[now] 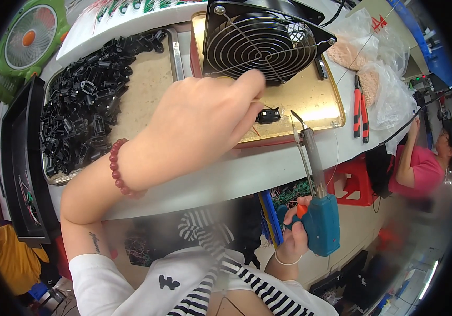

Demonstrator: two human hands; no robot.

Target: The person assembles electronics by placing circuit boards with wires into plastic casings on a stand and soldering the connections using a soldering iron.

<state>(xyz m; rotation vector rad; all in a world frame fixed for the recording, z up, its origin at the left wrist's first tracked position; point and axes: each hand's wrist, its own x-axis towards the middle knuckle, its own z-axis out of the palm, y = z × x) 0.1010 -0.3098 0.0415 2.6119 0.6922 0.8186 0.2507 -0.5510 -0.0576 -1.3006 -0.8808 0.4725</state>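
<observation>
My left hand [199, 110], with a beaded bracelet at the wrist, reaches over a gold-coloured tray [318, 108]. Its thumb and fingers are pinched together, and what lies between them is mostly hidden. Just beside the fingertips a small black plastic part [269, 115] lies on the tray, with a thin red wire [256, 131] near it. My right hand [294, 237] is wrapped round the teal handle of a soldering gun [324, 224], a finger by its orange trigger. The gun points upward, its dark bent tip close to the right of the black part, with a thin feed tube alongside.
A black fan with a wire guard [260, 50] stands on the tray's far side. To the left, a metal tray [147, 73] holds many black plastic parts [86, 100]. Red-handled pliers [361, 108] and plastic bags [389, 95] lie right. Another person [418, 168] sits at far right.
</observation>
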